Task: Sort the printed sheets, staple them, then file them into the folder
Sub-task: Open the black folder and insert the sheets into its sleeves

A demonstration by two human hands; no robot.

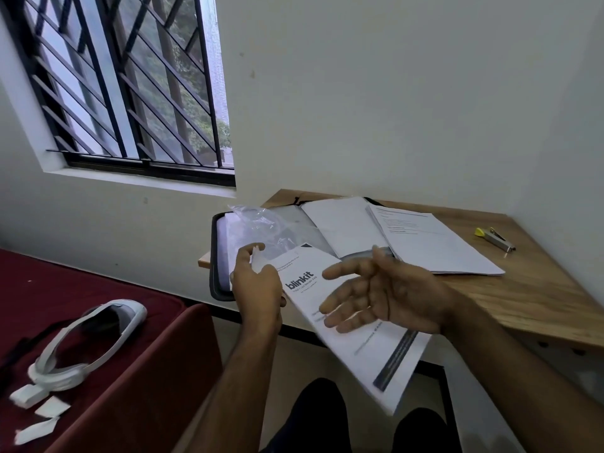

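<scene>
While the left hand (258, 282) pinches the printed sheets (356, 325), the right hand (379, 294) hovers spread.

Printed sheet (356, 325): white, black "blinkit" logo, dark band at one edge. Stapler (495, 238): yellow and silver. Desk (529, 289): light wood grain. Bedcover (98, 338): maroon. Headset (88, 344): white.

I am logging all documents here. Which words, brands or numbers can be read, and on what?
"blinkit": top of the printed sheet that the left hand holds.
Smaller lines on that sheet: too blurred to read.
Text on the paper stack on the table: too small to read.
</scene>
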